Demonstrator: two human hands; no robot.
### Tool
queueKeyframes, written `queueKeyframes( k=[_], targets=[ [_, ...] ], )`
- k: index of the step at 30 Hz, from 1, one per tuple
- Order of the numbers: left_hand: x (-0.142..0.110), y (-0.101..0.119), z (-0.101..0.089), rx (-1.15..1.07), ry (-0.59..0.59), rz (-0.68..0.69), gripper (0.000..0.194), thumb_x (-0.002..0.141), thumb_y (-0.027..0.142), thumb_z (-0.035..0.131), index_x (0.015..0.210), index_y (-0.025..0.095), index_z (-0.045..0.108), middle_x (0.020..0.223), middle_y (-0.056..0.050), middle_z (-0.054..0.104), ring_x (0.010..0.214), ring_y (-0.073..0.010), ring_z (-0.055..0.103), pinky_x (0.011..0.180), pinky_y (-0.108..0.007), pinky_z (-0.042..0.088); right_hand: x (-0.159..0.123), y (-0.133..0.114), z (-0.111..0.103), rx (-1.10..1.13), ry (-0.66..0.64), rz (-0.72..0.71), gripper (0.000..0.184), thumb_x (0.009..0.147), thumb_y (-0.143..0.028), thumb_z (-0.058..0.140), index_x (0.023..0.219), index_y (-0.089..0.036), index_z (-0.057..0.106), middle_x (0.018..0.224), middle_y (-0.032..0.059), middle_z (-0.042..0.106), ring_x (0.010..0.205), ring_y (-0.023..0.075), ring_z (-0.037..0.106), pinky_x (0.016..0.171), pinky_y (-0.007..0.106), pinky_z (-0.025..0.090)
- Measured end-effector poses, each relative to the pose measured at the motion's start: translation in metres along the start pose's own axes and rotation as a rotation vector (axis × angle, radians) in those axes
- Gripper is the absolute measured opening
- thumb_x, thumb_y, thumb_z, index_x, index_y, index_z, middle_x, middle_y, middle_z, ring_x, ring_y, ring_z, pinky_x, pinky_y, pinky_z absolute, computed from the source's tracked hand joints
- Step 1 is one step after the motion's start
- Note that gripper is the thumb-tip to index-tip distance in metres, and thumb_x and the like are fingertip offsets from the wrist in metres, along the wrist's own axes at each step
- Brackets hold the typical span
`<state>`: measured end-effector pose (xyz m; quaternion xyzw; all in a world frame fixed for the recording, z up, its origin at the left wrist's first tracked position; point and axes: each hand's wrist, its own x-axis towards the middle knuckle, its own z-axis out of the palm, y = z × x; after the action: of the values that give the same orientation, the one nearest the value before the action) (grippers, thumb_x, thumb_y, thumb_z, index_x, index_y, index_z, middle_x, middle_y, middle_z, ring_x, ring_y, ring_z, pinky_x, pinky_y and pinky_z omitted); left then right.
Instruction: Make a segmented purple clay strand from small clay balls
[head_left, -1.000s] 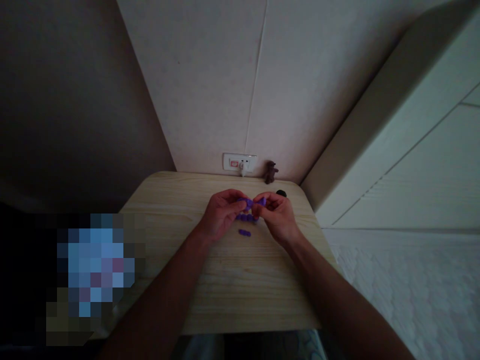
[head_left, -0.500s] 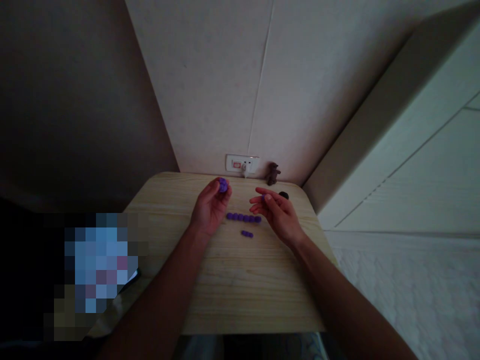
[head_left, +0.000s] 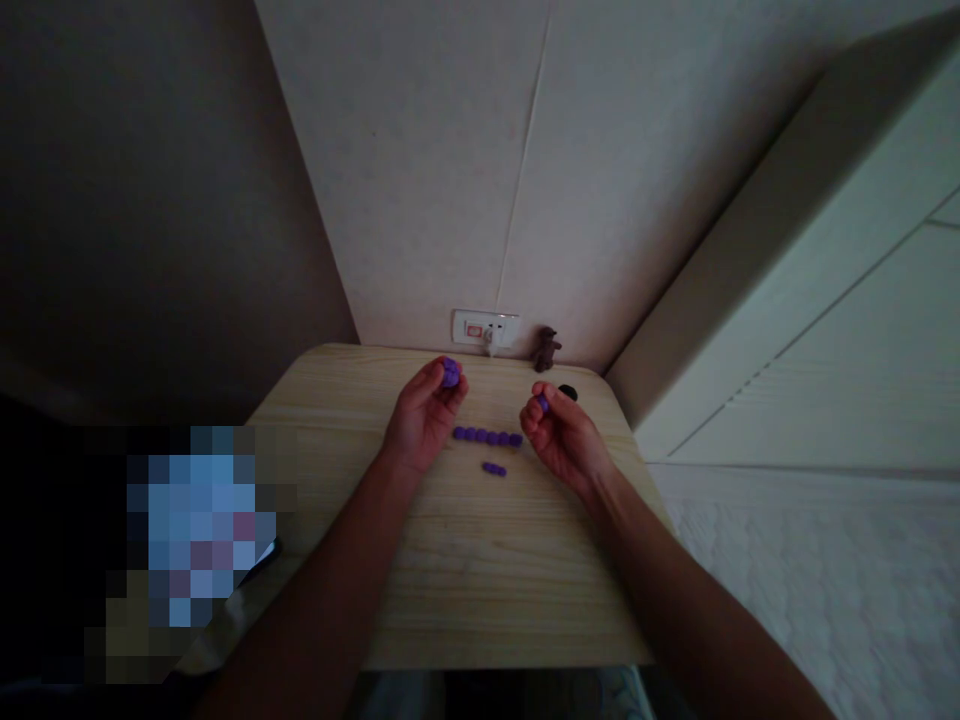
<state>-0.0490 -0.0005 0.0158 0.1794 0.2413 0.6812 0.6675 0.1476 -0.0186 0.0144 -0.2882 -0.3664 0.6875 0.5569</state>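
Note:
My left hand (head_left: pixel 424 415) is closed around a purple lump (head_left: pixel 450 373) that looks like modelling clay, held above the far part of the wooden table. A smaller purple clay piece (head_left: pixel 543 403) is pinched between the thumb and fingers of my right hand (head_left: pixel 562 435), whose other fingers are curled in. Between and below the hands lies a row of several joined purple balls (head_left: pixel 487 437). Nearer to me is a shorter, thinner purple strip (head_left: pixel 494 469) of little balls.
The wooden table (head_left: pixel 480 570) meets the wall, which has a socket panel (head_left: pixel 459 327) with a white plug (head_left: pixel 490 342). A brown animal figurine (head_left: pixel 546 350) stands at the back right. A dark round object (head_left: pixel 568 393) sits behind my right hand. A blurred-out patch covers the left side.
My right hand's outstretched fingers have curled in around the small purple piece, and the hand has shifted slightly right. My left hand has barely moved, still holding the lump.

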Motion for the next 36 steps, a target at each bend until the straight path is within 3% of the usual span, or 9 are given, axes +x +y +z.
queueKeyframes(
  k=[6, 10, 12, 15, 18, 20, 23, 29, 36],
  targets=[
    [-0.001, 0.000, 0.001, -0.005, -0.019, -0.016, 0.009, 0.080, 0.014, 0.077, 0.087, 0.017, 0.071, 0.088, -0.001, 0.075, 0.081, -0.0085, 0.070, 0.080, -0.019, 0.061, 0.000, 0.000, -0.004, 0.054, 0.011, -0.015, 0.038, 0.066, -0.036, 0.094, 0.098, -0.024, 0.076, 0.094, 0.0003, 0.078, 0.068, 0.0095, 0.062, 0.061, 0.021, 0.055],
    [0.000, 0.001, 0.000, -0.013, -0.006, 0.009, 0.014, 0.077, 0.014, 0.080, 0.087, 0.017, 0.072, 0.087, -0.001, 0.075, 0.081, -0.0083, 0.070, 0.081, -0.019, 0.060, 0.001, -0.002, -0.007, 0.004, 0.005, -0.039, 0.034, 0.067, -0.028, 0.093, 0.097, -0.023, 0.079, 0.113, 0.0043, 0.079, 0.079, 0.0103, 0.068, 0.076, 0.022, 0.061],
    [0.002, 0.000, -0.002, -0.014, 0.022, 0.028, 0.018, 0.073, 0.014, 0.082, 0.087, 0.017, 0.072, 0.087, 0.000, 0.074, 0.081, -0.0083, 0.069, 0.082, -0.020, 0.059, 0.001, -0.003, -0.007, -0.030, 0.012, -0.044, 0.034, 0.069, -0.029, 0.092, 0.099, -0.022, 0.078, 0.112, 0.0055, 0.080, 0.080, 0.0116, 0.070, 0.077, 0.023, 0.061],
    [0.008, -0.005, -0.008, 0.081, 0.101, 0.107, 0.023, 0.067, 0.016, 0.085, 0.087, 0.017, 0.072, 0.085, 0.000, 0.074, 0.079, -0.0088, 0.068, 0.079, -0.022, 0.057, 0.002, -0.004, -0.007, -0.052, 0.060, -0.025, 0.032, 0.072, -0.041, 0.090, 0.094, -0.021, 0.078, 0.090, 0.0042, 0.080, 0.067, 0.0116, 0.068, 0.059, 0.021, 0.058],
    [0.013, -0.011, -0.018, 0.454, 0.186, 0.301, 0.023, 0.069, 0.023, 0.083, 0.090, 0.017, 0.075, 0.087, -0.003, 0.074, 0.081, -0.0124, 0.068, 0.080, -0.025, 0.055, 0.002, -0.004, -0.006, -0.073, 0.107, -0.006, 0.036, 0.074, -0.052, 0.087, 0.084, -0.019, 0.077, 0.061, -0.0016, 0.069, 0.047, 0.0083, 0.053, 0.040, 0.019, 0.042],
    [0.015, -0.013, -0.025, 0.769, 0.206, 0.453, 0.021, 0.074, 0.027, 0.079, 0.094, 0.018, 0.078, 0.094, -0.005, 0.074, 0.086, -0.0158, 0.068, 0.085, -0.029, 0.054, 0.002, -0.003, -0.006, -0.087, 0.102, -0.009, 0.036, 0.072, -0.052, 0.088, 0.086, -0.019, 0.078, 0.059, -0.0035, 0.066, 0.046, 0.0072, 0.050, 0.041, 0.019, 0.040],
    [0.015, -0.014, -0.034, 1.061, 0.196, 0.570, 0.021, 0.078, 0.025, 0.075, 0.098, 0.020, 0.081, 0.102, -0.008, 0.073, 0.091, -0.0203, 0.067, 0.093, -0.034, 0.053, 0.002, -0.003, -0.008, -0.101, 0.069, -0.004, 0.039, 0.067, -0.040, 0.094, 0.098, -0.020, 0.080, 0.082, 0.0009, 0.078, 0.063, 0.0087, 0.063, 0.061, 0.020, 0.054],
    [0.015, -0.012, -0.036, 1.145, 0.227, 0.501, 0.030, 0.072, 0.014, 0.073, 0.100, 0.021, 0.080, 0.104, -0.009, 0.077, 0.104, -0.0285, 0.070, 0.110, -0.046, 0.046, 0.002, -0.002, -0.007, -0.124, -0.025, 0.005, 0.039, 0.068, -0.030, 0.093, 0.104, -0.022, 0.081, 0.109, 0.0053, 0.081, 0.088, 0.0126, 0.073, 0.090, 0.026, 0.058],
    [0.014, -0.014, -0.032, 1.202, 0.205, 0.456, 0.033, 0.075, 0.013, 0.064, 0.104, 0.020, 0.079, 0.119, -0.012, 0.075, 0.121, -0.0322, 0.065, 0.117, -0.047, 0.040, 0.001, -0.002, -0.004, -0.225, -0.012, -0.045, 0.034, 0.070, -0.043, 0.091, 0.094, -0.020, 0.082, 0.090, 0.0057, 0.081, 0.071, 0.0119, 0.068, 0.073, 0.027, 0.057]
  ],
)
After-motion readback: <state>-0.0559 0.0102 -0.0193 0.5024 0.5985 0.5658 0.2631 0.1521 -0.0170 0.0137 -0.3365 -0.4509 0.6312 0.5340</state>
